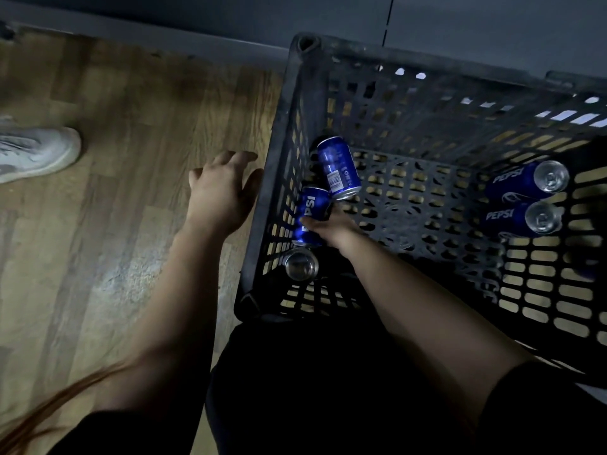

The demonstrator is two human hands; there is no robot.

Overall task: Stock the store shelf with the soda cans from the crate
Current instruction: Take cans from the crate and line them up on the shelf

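- One grey shoe (pixel 33 152) stood on the wood floor (pixel 98 241) at the far left.
- The left hand (pixel 223 188) hung just beside the black crate (pixel 279 152), outside it, fingers loose and apart, holding nothing.
- The right hand (pixel 331 229) was inside the crate, fingers wrapped round a blue can (pixel 310 215) by the left wall.
- A second can (pixel 338 167) lay just past it, and a third can (pixel 301 266) showed its silver top nearer.
- A fourth can (pixel 525 182) and a fifth can (pixel 522 218) lay side by side at the right.

Dressed in black: short sleeves (pixel 542 405) and a dark garment (pixel 312 389) over the lap. Bare from the sleeves down to left hand (pixel 223 188) and right hand (pixel 331 229). Shod in a pale grey sneaker (pixel 36 149) with a thick sole. Long loose hair (pixel 59 399).
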